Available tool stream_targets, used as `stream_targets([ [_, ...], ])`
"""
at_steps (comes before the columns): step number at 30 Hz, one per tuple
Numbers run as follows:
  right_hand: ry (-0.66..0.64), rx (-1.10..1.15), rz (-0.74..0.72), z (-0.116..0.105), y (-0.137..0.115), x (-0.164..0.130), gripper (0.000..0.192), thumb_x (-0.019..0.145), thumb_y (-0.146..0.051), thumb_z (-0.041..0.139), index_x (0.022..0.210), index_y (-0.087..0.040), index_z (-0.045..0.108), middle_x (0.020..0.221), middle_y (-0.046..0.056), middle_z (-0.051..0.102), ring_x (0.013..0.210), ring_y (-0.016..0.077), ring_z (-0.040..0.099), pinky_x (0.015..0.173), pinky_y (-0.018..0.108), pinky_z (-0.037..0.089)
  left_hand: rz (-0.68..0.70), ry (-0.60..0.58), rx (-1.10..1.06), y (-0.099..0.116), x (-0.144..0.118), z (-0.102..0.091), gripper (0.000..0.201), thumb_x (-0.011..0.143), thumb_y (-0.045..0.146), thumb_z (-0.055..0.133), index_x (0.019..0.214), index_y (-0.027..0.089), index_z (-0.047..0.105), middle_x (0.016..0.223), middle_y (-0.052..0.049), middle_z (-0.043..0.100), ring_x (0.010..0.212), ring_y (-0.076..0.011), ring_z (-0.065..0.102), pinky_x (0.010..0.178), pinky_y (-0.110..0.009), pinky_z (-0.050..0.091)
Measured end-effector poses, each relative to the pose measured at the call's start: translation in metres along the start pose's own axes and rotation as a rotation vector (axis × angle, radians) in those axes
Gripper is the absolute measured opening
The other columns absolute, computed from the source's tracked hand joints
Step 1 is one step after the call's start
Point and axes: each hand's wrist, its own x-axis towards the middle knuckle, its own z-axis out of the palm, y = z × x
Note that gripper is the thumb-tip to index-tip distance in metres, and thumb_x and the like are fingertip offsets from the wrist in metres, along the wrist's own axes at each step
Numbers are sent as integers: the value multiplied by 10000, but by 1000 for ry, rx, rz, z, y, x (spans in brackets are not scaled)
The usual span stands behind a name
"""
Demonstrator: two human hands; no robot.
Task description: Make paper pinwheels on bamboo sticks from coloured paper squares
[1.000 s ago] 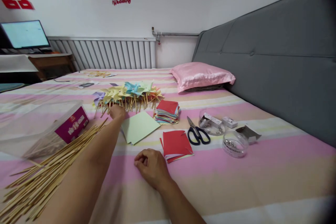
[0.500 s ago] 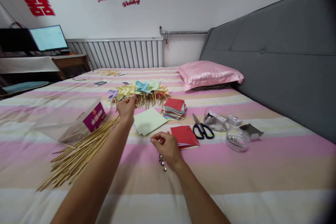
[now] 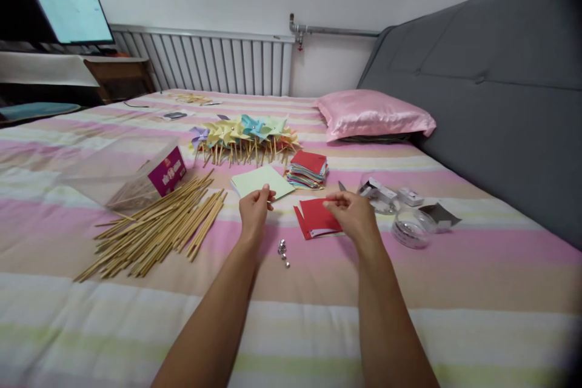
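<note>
My right hand (image 3: pixel 352 212) is at the upper right corner of the red paper squares (image 3: pixel 316 218), its thumb and fingers closed on the paper's edge. My left hand (image 3: pixel 255 209) is loosely closed just in front of the pale green paper (image 3: pixel 273 177), with nothing visible in it. Between my arms, a few small silvery beads (image 3: pixel 282 248) lie on the bedspread. Behind my right hand the scissors are mostly hidden; only the blade tip (image 3: pixel 341 186) shows. Finished paper pinwheels (image 3: pixel 252 127) on sticks lie farther back.
Left are loose wooden sticks (image 3: pixel 159 230) and a clear box (image 3: pixel 122 170) with a purple label. A stack of coloured paper squares (image 3: pixel 308 170) sits mid-bed. Right are a round clear container (image 3: pixel 411 230), small boxes (image 3: pixel 410 196) and a pink pillow (image 3: pixel 375 115).
My left hand has come back from the pinwheels toward me, beside the green paper. My right hand has moved right from above the beads onto the red paper. The view has tilted down.
</note>
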Motion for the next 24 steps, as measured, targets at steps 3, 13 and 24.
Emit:
stream_targets([
  [3,-32,-412,40,-5,2,-4,275,652,-216,641,919,-178,694,905,82,706,841,234,638,723,323,470,-49,-35,-11,7,0,0,387,652,496,644,630,110,657,596,-40,596,451,-76,434,427,-214,243],
  [13,-236,-552,-17,-13,6,-4,464,652,-95,642,1101,-210,636,1091,71,668,1023,215,599,866,295,436,-43,-122,58,12,-7,0,433,611,541,671,636,109,663,643,-59,609,498,-87,441,432,-202,231],
  [24,-327,-524,-120,0,9,-6,543,605,-181,740,1134,-179,621,1196,120,612,1106,262,556,942,360,393,-49,-145,79,13,-7,1,441,597,558,679,626,118,675,644,-67,627,485,-89,438,431,-216,233],
])
